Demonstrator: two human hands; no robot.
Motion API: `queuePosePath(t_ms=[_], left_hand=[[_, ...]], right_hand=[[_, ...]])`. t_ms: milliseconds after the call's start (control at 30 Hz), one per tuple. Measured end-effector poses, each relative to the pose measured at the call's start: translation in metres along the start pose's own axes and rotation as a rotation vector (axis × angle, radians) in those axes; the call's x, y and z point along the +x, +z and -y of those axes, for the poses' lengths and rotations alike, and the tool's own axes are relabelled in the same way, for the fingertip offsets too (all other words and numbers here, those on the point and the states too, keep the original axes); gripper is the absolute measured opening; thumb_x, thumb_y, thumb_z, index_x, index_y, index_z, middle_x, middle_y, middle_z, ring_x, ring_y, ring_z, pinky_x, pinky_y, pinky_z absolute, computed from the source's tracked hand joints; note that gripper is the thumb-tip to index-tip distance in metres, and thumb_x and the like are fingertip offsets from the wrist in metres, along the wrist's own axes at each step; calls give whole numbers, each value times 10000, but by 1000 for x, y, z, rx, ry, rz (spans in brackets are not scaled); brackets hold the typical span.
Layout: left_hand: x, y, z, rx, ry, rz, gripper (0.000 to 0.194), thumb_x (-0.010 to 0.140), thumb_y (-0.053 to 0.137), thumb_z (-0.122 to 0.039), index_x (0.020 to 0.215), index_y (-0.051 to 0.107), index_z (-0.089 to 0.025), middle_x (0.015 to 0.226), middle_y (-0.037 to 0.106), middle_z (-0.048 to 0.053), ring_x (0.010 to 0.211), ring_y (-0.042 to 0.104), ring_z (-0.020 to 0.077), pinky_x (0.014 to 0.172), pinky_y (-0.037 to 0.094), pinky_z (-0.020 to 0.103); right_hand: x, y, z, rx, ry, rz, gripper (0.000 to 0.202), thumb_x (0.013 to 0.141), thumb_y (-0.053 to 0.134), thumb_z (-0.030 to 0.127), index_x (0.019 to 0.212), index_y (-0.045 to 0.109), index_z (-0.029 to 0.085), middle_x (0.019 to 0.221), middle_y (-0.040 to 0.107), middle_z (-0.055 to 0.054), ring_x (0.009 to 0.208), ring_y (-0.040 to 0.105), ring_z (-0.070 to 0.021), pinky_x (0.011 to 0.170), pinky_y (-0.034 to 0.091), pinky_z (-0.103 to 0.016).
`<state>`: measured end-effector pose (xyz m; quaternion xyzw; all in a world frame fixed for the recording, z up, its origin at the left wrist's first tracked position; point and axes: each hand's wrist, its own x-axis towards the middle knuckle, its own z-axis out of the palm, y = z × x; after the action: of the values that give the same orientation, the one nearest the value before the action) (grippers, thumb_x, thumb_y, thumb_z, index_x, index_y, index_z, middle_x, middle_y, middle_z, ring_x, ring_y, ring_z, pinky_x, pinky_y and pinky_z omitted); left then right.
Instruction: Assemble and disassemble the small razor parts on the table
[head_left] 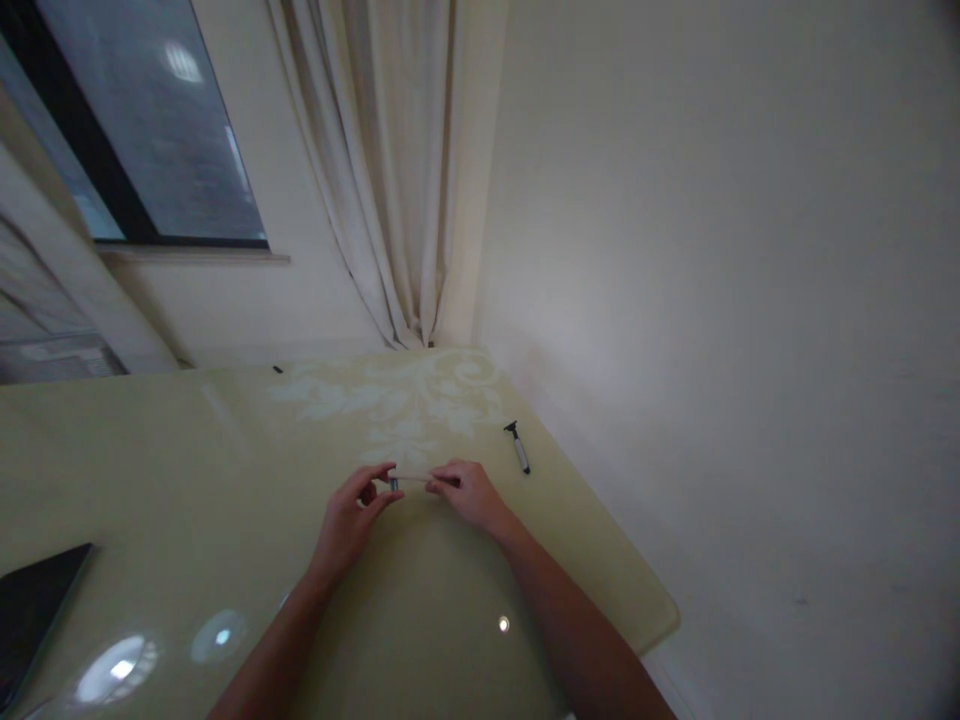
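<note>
Near the middle of the table, my left hand (360, 505) pinches a small grey-blue piece (394, 484) between thumb and fingertips. Its exact kind is too small to make out. My right hand (466, 492) is closed on one end of a thin pale stick (412, 478), which reaches leftward to the top of the small piece. Whether the tip touches the piece I cannot tell. To the right of my right hand lies a razor (519, 449) with a dark head and a grey handle, apart from both hands.
The pale yellow glossy table (187, 480) meets the wall on the right. A black flat device (37, 610) lies at the left edge. A tiny dark object (277, 370) rests by the far edge, near the curtain (397, 200). Ceiling lights reflect off the tabletop.
</note>
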<state>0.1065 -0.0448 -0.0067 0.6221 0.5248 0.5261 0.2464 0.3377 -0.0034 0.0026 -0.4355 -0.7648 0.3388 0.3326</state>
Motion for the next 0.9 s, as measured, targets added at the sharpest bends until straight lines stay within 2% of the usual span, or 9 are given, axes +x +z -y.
queuePosePath(t_ms=[67, 167, 300, 400, 500, 633, 767, 867, 900], left_hand=[[0, 0, 0, 4, 5, -5, 430, 762, 791, -457, 1119, 759, -220, 854, 693, 0, 598, 503, 121, 592, 460, 247], [1, 0, 0, 6, 10, -20, 437, 769, 784, -472, 1124, 757, -220, 865, 696, 3, 602, 509, 121, 591, 461, 246], [1, 0, -2, 1, 6, -27, 433, 761, 786, -489, 1097, 762, -217, 819, 678, -6, 587, 502, 121, 573, 452, 245], [1, 1, -3, 21, 28, -23, 430, 765, 782, -488, 1105, 764, -226, 749, 636, -25, 589, 503, 127, 591, 456, 249], [2, 2, -3, 37, 51, -13, 433, 771, 776, -489, 1115, 762, -225, 768, 647, -22, 583, 498, 124, 600, 458, 252], [2, 0, 0, 33, 49, -24, 424, 789, 763, -478, 1128, 759, -224, 833, 684, -4, 595, 512, 122, 603, 462, 250], [2, -2, 1, 14, 35, -32, 423, 777, 778, -467, 1121, 758, -223, 860, 693, -1, 584, 505, 116, 589, 461, 248], [2, -2, -1, 20, 45, -25, 407, 789, 770, -452, 1128, 758, -227, 864, 695, 1, 592, 508, 118, 594, 464, 248], [2, -1, -2, 23, 56, -24, 402, 787, 773, -449, 1121, 759, -226, 867, 697, 2, 596, 510, 119, 601, 467, 249]], right_hand=[[0, 0, 0, -30, -6, -41, 156, 900, 769, 224, 1038, 843, 213, 784, 700, -25, 705, 580, -140, 674, 403, -243], [0, 0, 2, 0, -30, 31, 154, 904, 766, 250, 1034, 843, 218, 778, 708, -24, 698, 589, -141, 658, 408, -236], [-1, 2, 5, -49, -9, -80, 156, 901, 770, 235, 1034, 843, 204, 802, 723, -35, 699, 590, -143, 678, 410, -245], [-1, 6, 7, -9, -14, 1, 154, 886, 788, 248, 1021, 846, 203, 773, 722, -27, 682, 591, -143, 655, 403, -241], [-1, 9, 8, -29, -3, -73, 173, 894, 782, 254, 1049, 841, 203, 788, 726, -34, 687, 589, -146, 673, 408, -250], [-1, 9, 7, -6, -30, -8, 167, 896, 782, 269, 1045, 843, 222, 775, 715, -29, 691, 596, -147, 663, 412, -243], [1, 7, 3, -53, -27, -90, 151, 896, 780, 251, 1028, 847, 216, 787, 720, -37, 701, 594, -149, 688, 408, -251], [1, 5, 2, -14, -41, 19, 164, 891, 788, 274, 1035, 846, 222, 780, 722, -29, 680, 589, -144, 659, 399, -244], [1, 4, 2, -24, -37, 11, 159, 890, 788, 273, 1028, 847, 222, 776, 719, -29, 680, 586, -143, 658, 396, -244]])
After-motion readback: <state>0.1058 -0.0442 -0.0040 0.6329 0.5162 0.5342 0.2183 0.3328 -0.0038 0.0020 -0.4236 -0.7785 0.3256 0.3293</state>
